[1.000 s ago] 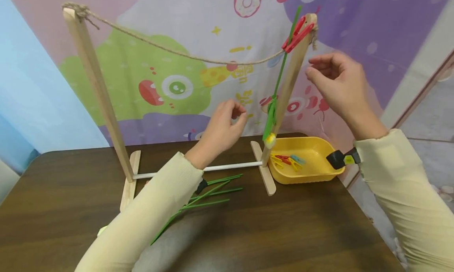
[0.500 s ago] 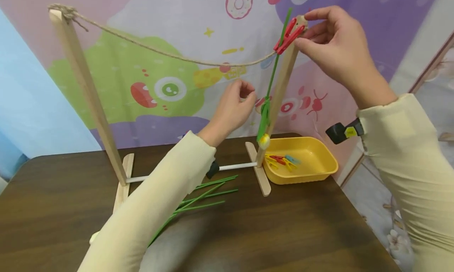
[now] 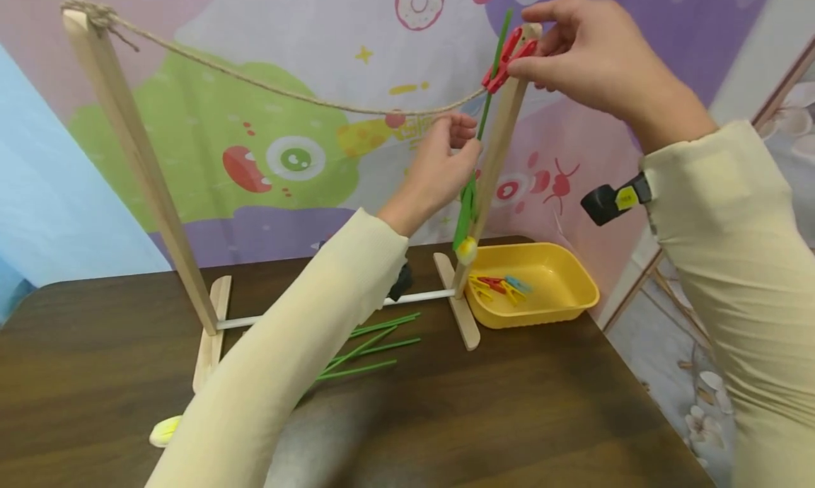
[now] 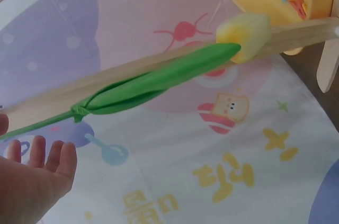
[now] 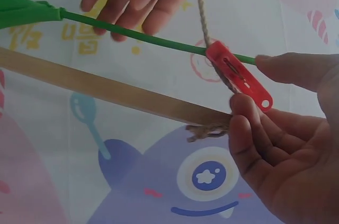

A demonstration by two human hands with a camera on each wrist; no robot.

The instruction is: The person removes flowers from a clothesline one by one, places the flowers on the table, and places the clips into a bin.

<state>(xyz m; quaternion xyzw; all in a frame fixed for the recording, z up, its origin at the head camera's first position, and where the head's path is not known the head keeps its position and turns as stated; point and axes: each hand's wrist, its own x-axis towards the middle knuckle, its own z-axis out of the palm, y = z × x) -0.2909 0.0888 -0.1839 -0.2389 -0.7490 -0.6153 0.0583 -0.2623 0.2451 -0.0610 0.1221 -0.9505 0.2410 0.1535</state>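
An artificial tulip [image 3: 467,250], pale yellow-white with green leaves, hangs head down by its green stem [image 4: 47,124]. A red clothespin [image 3: 503,62] clips that stem to the twine [image 3: 305,100] near the right post [image 3: 499,145]. My right hand [image 3: 601,56] is at the clothespin, thumb by its handles and index finger near the stem's tip; thumb and index stand apart. Beside the stem, below the twine, is my left hand [image 3: 442,159] with loosely bent fingers. In the right wrist view the left hand's fingers [image 5: 151,9] lie behind the stem, holding nothing visible.
The left post [image 3: 136,163] holds the twine's other end. A yellow basin [image 3: 554,283] with several clothespins [image 3: 499,287] stands by the right foot. Several green stems [image 3: 372,350] lie on the brown table [image 3: 484,410], partly behind my left sleeve; another pale yellow flower [image 3: 164,431] lies left.
My right hand has risen and moved left to the red clothespin. My left hand has moved up and right to the hanging tulip's stem. The view has shifted slightly.
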